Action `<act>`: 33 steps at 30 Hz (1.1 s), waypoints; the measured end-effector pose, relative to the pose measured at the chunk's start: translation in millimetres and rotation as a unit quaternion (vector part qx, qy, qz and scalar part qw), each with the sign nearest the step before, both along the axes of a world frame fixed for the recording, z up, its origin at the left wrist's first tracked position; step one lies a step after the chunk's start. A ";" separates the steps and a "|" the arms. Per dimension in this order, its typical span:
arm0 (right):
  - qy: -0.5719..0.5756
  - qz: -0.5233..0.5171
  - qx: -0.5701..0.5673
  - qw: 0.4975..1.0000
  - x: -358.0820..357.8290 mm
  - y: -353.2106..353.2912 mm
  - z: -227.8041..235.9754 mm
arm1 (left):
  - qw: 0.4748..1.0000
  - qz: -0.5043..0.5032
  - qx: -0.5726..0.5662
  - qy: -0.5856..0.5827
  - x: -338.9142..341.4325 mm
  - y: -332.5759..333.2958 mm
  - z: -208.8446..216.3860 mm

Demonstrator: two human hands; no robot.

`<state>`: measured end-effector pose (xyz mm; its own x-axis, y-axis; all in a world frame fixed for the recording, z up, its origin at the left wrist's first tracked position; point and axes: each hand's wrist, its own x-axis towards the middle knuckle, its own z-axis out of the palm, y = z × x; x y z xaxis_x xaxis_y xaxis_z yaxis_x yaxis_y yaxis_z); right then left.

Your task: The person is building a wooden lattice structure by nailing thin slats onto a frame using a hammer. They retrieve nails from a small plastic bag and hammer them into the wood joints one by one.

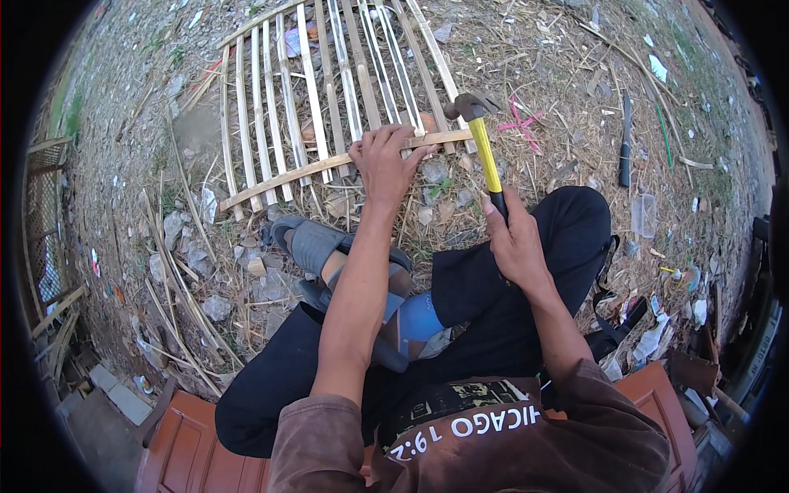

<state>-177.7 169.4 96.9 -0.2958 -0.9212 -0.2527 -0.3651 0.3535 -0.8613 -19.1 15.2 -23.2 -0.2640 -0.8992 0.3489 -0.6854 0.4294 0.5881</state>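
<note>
On littered ground (526,78): slatted wooden frame (348,86), pale, unevenly ended.

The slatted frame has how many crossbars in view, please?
2: the near crossbar under the left hand, and the far crossbar at the picture's top; more may lie outside view.

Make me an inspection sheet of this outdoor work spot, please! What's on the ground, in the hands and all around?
Surface: rough ground with stones and dry plant bits.
Work things: slatted wooden frame; claw hammer with a yellow and black handle.
Clutter: loose wood strips at left; pink ribbon and a black-handled tool, likely a knife, at right.
Left hand: on the frame's near crossbar; how tightly is unclear.
Right hand: gripping the hammer's handle.
Cables: none clearly seen.
Surroundings: reddish-brown panel beneath the person.
</note>
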 end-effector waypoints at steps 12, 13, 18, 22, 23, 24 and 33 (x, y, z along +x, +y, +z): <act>0.066 0.080 0.046 0.994 1.1 -7.0 -20.5 | 0.998 -0.018 0.030 -0.051 31.0 -4.7 3.6; 0.074 0.083 0.043 0.993 -0.7 -7.8 -16.4 | 0.998 -0.017 0.028 -0.051 30.1 -6.2 3.8; 0.080 0.059 -0.046 0.994 1.8 -25.8 38.4 | 0.997 -0.007 0.060 -0.051 32.5 -6.3 3.3; 0.075 0.004 -0.129 0.989 6.0 -30.3 43.9 | 0.998 -0.001 0.043 -0.047 31.8 -5.1 2.8; 0.078 0.003 -0.130 0.988 5.4 -22.9 27.4 | 0.998 -0.003 0.042 -0.044 28.5 -4.6 2.3; 0.124 0.051 -0.076 0.988 4.2 -13.8 4.6 | 0.998 0.001 0.041 -0.048 27.0 -5.4 1.7; 0.142 0.061 -0.079 0.985 10.3 -33.8 46.5 | 0.999 0.010 0.033 -0.032 35.2 -8.7 -1.9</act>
<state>-167.3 135.5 143.3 -0.2181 -0.9756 -0.0264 -0.6312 0.1617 -0.7586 16.2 6.5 -25.1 -0.2652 -0.9250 0.2723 -0.7301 0.3771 0.5699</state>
